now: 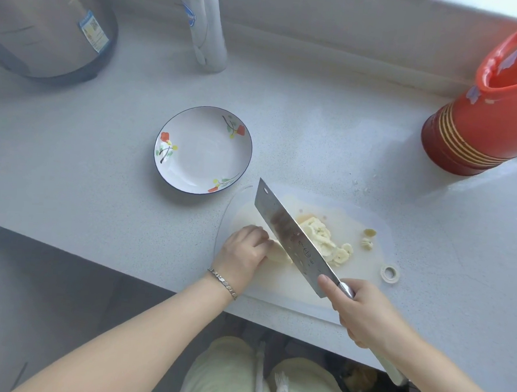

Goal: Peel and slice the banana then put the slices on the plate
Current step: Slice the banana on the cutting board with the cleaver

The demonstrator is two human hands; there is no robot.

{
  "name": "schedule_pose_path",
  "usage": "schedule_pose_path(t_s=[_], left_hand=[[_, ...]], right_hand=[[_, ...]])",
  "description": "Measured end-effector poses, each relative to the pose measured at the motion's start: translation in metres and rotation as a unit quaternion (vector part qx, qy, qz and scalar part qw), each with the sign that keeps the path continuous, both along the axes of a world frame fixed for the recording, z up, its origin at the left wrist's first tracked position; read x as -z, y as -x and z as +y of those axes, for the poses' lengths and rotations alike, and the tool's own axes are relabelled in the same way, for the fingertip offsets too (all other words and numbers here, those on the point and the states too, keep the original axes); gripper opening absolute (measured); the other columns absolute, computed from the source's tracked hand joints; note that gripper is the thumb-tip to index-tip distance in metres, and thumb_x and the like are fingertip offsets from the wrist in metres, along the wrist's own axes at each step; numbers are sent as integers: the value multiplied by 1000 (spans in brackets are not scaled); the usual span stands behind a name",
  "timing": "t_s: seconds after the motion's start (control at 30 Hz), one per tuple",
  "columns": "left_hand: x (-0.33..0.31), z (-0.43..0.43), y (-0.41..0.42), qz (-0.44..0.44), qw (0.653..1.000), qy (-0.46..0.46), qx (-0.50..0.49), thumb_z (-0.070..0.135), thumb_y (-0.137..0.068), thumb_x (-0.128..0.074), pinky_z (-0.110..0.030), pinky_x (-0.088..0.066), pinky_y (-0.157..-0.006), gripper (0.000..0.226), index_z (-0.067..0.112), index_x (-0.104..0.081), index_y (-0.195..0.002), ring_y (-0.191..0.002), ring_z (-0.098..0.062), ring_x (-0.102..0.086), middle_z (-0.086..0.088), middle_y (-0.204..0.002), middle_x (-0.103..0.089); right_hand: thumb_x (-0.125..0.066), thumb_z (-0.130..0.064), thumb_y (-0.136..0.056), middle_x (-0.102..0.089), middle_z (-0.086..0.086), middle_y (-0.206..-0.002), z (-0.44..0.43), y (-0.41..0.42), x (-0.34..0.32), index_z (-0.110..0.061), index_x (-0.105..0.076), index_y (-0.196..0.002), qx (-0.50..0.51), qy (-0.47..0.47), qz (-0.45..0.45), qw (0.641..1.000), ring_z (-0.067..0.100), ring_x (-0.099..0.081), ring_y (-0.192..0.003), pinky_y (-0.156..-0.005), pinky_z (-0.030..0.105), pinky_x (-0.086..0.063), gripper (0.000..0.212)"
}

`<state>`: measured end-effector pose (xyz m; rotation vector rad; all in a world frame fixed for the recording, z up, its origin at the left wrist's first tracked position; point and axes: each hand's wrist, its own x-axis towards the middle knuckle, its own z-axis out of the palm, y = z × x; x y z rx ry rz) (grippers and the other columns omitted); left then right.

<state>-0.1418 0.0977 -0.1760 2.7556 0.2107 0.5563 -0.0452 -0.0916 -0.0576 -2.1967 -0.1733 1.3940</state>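
Observation:
On the translucent white cutting board (355,220) lies a peeled banana piece (279,253). My left hand (243,255) holds it down with curled fingers. My right hand (362,311) grips the handle of a steel cleaver (291,237). Its blade stands across the banana, just right of my left fingers. A heap of cut banana slices (324,239) lies to the blade's right. Two small end bits (368,237) sit farther right. The white plate (202,174) with red flowers and a dark rim stands beyond the board to the left, with nothing on it.
A red plastic bucket (492,113) stands at the far right. At the back left sits a grey appliance (50,22), with a clear plastic bottle (205,26) next to it. A small tape ring (389,273) lies on the board's right end. The counter edge runs just below my hands.

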Motion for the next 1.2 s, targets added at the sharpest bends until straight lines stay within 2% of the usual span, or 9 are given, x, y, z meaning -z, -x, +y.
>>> schedule_pose_path(t_s=[0.13,0.27,0.5,0.6,0.73,0.9,1.0,1.1,1.2], left_hand=[[-6,-1,-2,20,1000,-17,-14,18,-68,-46,-20,-50,-58,29,15,-74,-71,-87,-15,-47,-1,-74,-68],[-6,-2,-1,22,999,-19,-17,17,-69,-46,-22,-47,-59,29,16,-75,-71,-86,-14,-47,1,-69,-66],[-2,-3,0,25,1000,-4,-15,12,-71,-47,-23,-49,-61,27,12,-74,-74,-89,-16,-48,-1,-71,-66],[-3,-4,2,28,999,8,-19,13,-70,-47,-23,-48,-60,24,10,-70,-67,-89,-15,-48,-1,-72,-67],[0,-2,1,9,1000,24,-14,9,-68,-50,-24,-42,-68,10,11,-59,-72,-91,-16,-48,3,-86,-55],[2,-3,2,-5,999,33,-14,7,-70,-50,-24,-39,-71,13,7,-63,-69,-91,-18,-49,-3,-78,-59],[-1,-3,1,-24,999,36,-5,7,-71,-49,-25,-39,-71,10,12,-52,-79,-88,-19,-48,-1,-85,-52],[-5,-2,-1,-18,999,26,-10,9,-68,-48,-27,-38,-67,16,5,-64,-68,-81,-19,-45,-5,-78,-59],[-7,-1,-1,-13,999,25,-15,8,-67,-49,-27,-38,-67,17,4,-65,-64,-80,-19,-44,-6,-73,-61]], right_hand=[[-49,-57,-84,-27,-1,-55,1,1,1,-15,-38,-71,14,0,0,1000,13,-22,-40,-46,26,-20,45],[-47,-60,-82,-27,-5,-52,2,5,10,-18,-46,-75,5,8,-11,1000,13,-21,-42,-49,28,-19,43],[-42,-50,-89,-27,-2,-56,13,20,31,-15,-36,-71,7,11,-51,999,17,-25,-51,-51,28,-22,39],[-41,-46,-91,-27,1,-61,13,24,38,-13,-36,-71,-10,-6,-74,997,15,-24,-52,-50,28,-19,39],[-45,-49,-89,-25,0,-57,13,17,37,-5,-38,-73,36,-25,-27,999,15,-21,-49,-47,27,-18,47],[-47,-54,-85,-26,2,-58,9,6,21,-15,-36,-71,33,-27,-22,999,19,-22,-53,-52,32,-22,43],[-46,-52,-85,-25,-1,-57,4,3,14,-18,-42,-73,24,-27,-36,999,19,-23,-55,-56,35,-21,36],[-45,-54,-84,-25,-4,-54,4,3,9,-20,-47,-75,13,-21,-37,999,18,-24,-53,-56,34,-21,35],[-45,-53,-84,-25,-7,-50,6,4,10,-19,-46,-75,11,-16,-32,999,17,-23,-49,-54,32,-21,35]])
